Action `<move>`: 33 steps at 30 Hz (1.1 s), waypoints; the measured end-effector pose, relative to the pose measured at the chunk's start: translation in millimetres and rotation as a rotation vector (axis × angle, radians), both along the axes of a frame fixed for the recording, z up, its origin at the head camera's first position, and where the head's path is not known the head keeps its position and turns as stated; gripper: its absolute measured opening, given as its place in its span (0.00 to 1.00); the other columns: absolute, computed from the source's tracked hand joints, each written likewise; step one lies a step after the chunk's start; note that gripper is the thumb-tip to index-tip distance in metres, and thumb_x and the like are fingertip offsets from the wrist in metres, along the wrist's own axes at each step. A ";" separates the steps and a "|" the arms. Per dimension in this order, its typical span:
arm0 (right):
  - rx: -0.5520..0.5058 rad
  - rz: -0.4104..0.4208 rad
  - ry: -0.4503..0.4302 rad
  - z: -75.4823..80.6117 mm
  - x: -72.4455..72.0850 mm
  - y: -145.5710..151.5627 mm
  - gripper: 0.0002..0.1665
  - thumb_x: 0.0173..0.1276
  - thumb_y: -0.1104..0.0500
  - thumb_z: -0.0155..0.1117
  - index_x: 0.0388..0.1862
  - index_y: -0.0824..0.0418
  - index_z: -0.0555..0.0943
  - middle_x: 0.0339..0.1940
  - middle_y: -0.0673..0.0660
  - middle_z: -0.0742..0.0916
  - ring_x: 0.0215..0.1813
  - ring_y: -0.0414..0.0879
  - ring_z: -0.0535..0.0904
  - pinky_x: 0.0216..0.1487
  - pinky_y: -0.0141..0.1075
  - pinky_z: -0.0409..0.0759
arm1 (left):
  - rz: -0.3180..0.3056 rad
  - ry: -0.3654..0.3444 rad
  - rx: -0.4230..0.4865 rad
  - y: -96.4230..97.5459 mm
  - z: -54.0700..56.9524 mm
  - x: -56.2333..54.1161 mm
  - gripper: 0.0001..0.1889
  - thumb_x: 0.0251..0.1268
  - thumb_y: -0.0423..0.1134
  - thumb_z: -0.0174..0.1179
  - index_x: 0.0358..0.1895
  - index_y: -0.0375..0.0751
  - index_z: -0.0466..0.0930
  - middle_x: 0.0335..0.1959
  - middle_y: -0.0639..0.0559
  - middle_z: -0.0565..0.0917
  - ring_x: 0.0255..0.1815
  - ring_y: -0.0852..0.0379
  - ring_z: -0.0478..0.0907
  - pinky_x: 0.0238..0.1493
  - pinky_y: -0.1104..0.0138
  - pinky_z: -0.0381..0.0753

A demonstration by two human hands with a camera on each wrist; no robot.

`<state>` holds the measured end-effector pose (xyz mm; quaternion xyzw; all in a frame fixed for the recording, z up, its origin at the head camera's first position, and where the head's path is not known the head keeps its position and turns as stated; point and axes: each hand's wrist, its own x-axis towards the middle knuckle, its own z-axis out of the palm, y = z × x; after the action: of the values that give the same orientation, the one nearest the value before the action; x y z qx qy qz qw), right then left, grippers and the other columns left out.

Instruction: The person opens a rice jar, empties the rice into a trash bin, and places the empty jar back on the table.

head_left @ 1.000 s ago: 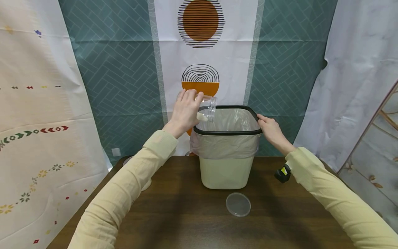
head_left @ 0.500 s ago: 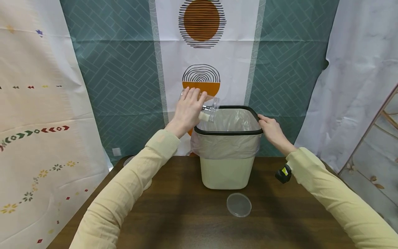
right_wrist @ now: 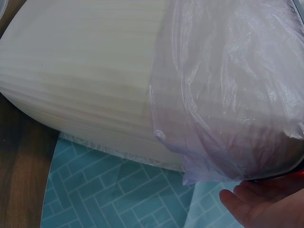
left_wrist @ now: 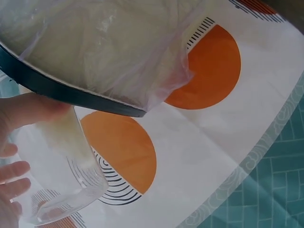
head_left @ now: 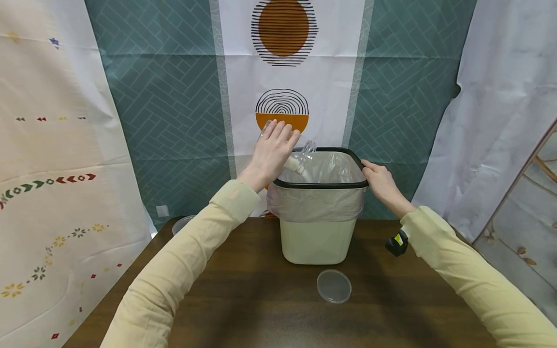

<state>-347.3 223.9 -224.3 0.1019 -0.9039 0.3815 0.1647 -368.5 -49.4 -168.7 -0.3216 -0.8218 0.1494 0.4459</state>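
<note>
A left hand, its fingers curled around a clear jar, holds it tilted with the mouth to the right and downward over the left part of a lined bin, an angle that seems meant to bring the pale contents toward the opening. To the right, the other hand, the right hand, grips the black rim, apparently to steady the bin, whose plastic bag is folded over its outside. On the near side of the table, a clear round lid lies flat, perhaps set aside from the jar.
</note>
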 end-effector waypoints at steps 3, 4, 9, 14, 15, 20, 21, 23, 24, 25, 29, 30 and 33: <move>-0.004 0.001 -0.006 0.3 0.1 -0.2 0.28 0.71 0.58 0.31 0.68 0.68 0.56 0.58 0.73 0.69 0.22 0.51 0.57 0.29 0.42 0.60 | 0.001 0.019 -0.044 2.6 1.5 0.1 0.27 0.49 0.23 0.59 0.57 0.36 0.67 0.54 0.41 0.68 0.59 0.43 0.59 0.64 0.59 0.39; 0.002 -0.001 -0.004 0.4 0.2 -0.4 0.28 0.71 0.58 0.30 0.68 0.68 0.56 0.58 0.73 0.69 0.22 0.50 0.58 0.30 0.41 0.60 | -0.003 0.025 -0.057 3.6 1.7 0.0 0.28 0.49 0.22 0.59 0.57 0.37 0.67 0.54 0.41 0.68 0.59 0.44 0.59 0.64 0.60 0.38; 0.006 0.001 0.000 -0.3 0.4 0.0 0.28 0.71 0.59 0.31 0.67 0.69 0.56 0.61 0.72 0.67 0.22 0.49 0.57 0.31 0.41 0.60 | -0.018 0.074 -0.138 7.8 2.1 -0.4 0.25 0.52 0.22 0.57 0.56 0.37 0.69 0.53 0.44 0.69 0.59 0.46 0.60 0.64 0.61 0.37; -0.004 0.008 -0.003 -0.7 0.3 0.1 0.28 0.71 0.59 0.31 0.67 0.69 0.56 0.63 0.71 0.64 0.25 0.52 0.59 0.31 0.42 0.60 | 0.011 0.112 -0.287 11.0 2.9 1.4 0.25 0.56 0.23 0.56 0.59 0.38 0.67 0.56 0.43 0.68 0.62 0.46 0.58 0.64 0.59 0.37; -0.008 0.008 -0.005 -0.7 0.3 0.1 0.28 0.71 0.59 0.31 0.68 0.68 0.56 0.63 0.70 0.64 0.27 0.54 0.61 0.32 0.43 0.61 | 0.011 0.126 -0.316 11.6 2.9 1.5 0.25 0.56 0.23 0.56 0.59 0.38 0.67 0.56 0.43 0.67 0.62 0.45 0.58 0.64 0.59 0.38; -0.012 0.013 -0.007 0.0 0.2 -0.5 0.28 0.71 0.59 0.30 0.68 0.68 0.56 0.65 0.69 0.62 0.51 0.59 0.64 0.43 0.46 0.60 | 0.014 0.214 -0.438 14.4 1.9 0.7 0.25 0.59 0.22 0.54 0.60 0.41 0.67 0.57 0.43 0.67 0.63 0.47 0.57 0.64 0.59 0.41; -0.014 0.013 -0.008 -0.1 0.2 -0.5 0.28 0.71 0.59 0.30 0.68 0.68 0.56 0.65 0.69 0.62 0.54 0.59 0.64 0.44 0.47 0.61 | 0.011 0.239 -0.463 14.9 1.6 0.2 0.24 0.59 0.22 0.53 0.60 0.41 0.67 0.57 0.44 0.67 0.63 0.47 0.57 0.64 0.58 0.41; -0.017 0.014 -0.012 -0.1 0.2 -0.7 0.28 0.71 0.59 0.30 0.68 0.68 0.56 0.65 0.69 0.62 0.58 0.59 0.63 0.46 0.47 0.61 | 0.009 0.280 -0.525 15.9 1.5 -1.2 0.24 0.61 0.21 0.51 0.60 0.41 0.67 0.57 0.44 0.67 0.63 0.47 0.57 0.64 0.58 0.42; -0.017 0.014 -0.013 -0.1 0.1 -0.7 0.28 0.71 0.59 0.30 0.68 0.68 0.56 0.64 0.69 0.62 0.60 0.59 0.62 0.47 0.47 0.61 | 0.008 0.298 -0.557 16.5 1.7 -2.0 0.23 0.61 0.21 0.49 0.59 0.42 0.67 0.56 0.44 0.67 0.63 0.47 0.57 0.64 0.58 0.42; -0.015 0.013 -0.012 -0.1 0.2 -0.7 0.28 0.71 0.59 0.30 0.68 0.68 0.56 0.64 0.69 0.63 0.62 0.59 0.60 0.48 0.47 0.61 | 0.005 0.313 -0.590 17.0 2.2 -2.7 0.23 0.61 0.21 0.49 0.59 0.42 0.67 0.57 0.44 0.67 0.63 0.47 0.58 0.64 0.57 0.41; -0.011 0.009 -0.007 0.3 0.5 -0.8 0.28 0.71 0.59 0.30 0.68 0.68 0.56 0.64 0.69 0.63 0.58 0.59 0.63 0.46 0.47 0.61 | 0.004 0.338 -0.712 19.6 6.0 -4.2 0.24 0.62 0.21 0.48 0.59 0.45 0.68 0.58 0.46 0.67 0.63 0.48 0.57 0.64 0.56 0.40; -0.011 0.009 -0.005 0.4 0.6 -0.8 0.28 0.71 0.59 0.30 0.67 0.68 0.56 0.64 0.69 0.63 0.56 0.59 0.64 0.45 0.47 0.61 | 0.006 0.340 -0.737 20.3 7.1 -4.2 0.24 0.62 0.21 0.48 0.59 0.47 0.67 0.58 0.47 0.67 0.63 0.49 0.56 0.63 0.56 0.39; -0.011 0.007 0.000 0.6 1.1 -0.5 0.28 0.70 0.59 0.31 0.67 0.69 0.57 0.64 0.69 0.63 0.53 0.59 0.65 0.44 0.47 0.61 | -0.001 0.335 -0.784 22.3 9.5 -3.5 0.25 0.61 0.20 0.50 0.59 0.48 0.68 0.59 0.49 0.67 0.64 0.50 0.55 0.63 0.53 0.37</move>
<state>-346.2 223.4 -223.7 0.1045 -0.9014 0.3868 0.1640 -372.1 -27.1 -159.2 -0.4383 -0.6189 0.5007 0.4174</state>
